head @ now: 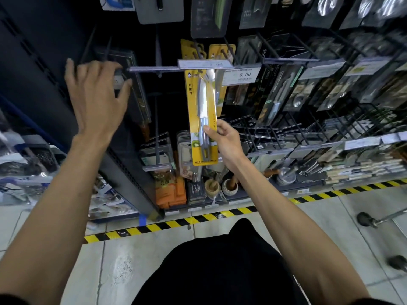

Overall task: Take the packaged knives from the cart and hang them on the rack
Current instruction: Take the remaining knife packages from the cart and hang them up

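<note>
right hand (222, 137) pinches yellow knife pack (201, 111) | left hand (94, 93) spread by rack (290, 60)

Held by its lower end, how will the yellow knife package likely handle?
Probably fairly stiff: the yellow knife package stands straight above the right hand pinching its lower part. Likely light, since a pinch holds it. Its glossy blister may be slippery.

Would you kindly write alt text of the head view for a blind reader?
The right hand pinches a yellow packaged knife, holding it up at the rack; the open left hand reaches toward a hook bar beside it.
</note>
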